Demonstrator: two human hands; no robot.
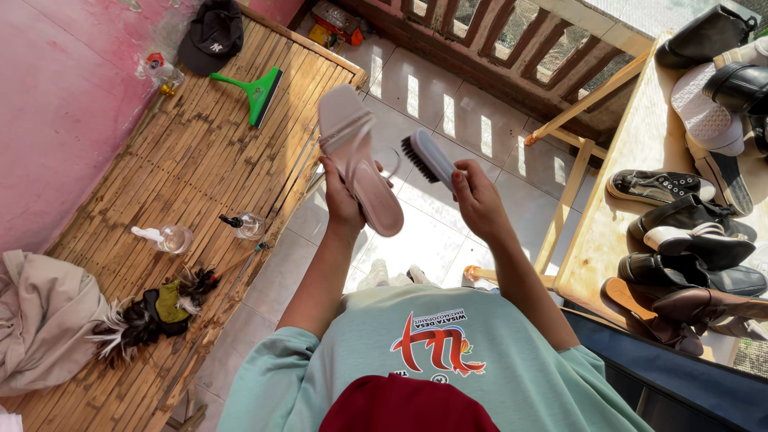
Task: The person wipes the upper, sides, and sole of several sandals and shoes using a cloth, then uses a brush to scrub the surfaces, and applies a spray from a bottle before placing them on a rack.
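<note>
I see my left hand (342, 198) closed around a pale pink sandal (358, 157), raised above the tiled floor (416, 232) just right of the bamboo bench (184, 160). My right hand (478, 202) grips a white brush (428, 158), bristles facing the sandal, close beside it; I cannot tell whether they touch. My fingers hide the brush handle. Shoes on the wooden table (632, 184), far right of the bench, are cut off by the edge.

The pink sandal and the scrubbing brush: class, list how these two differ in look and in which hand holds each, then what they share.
1. The pink sandal is long, pale pink and strappy; the scrubbing brush is shorter, with a white back and dark bristles.
2. The sandal sits in the left hand; the brush is in the right hand.
Both are held up over the tiled floor, close together but apart.
</note>
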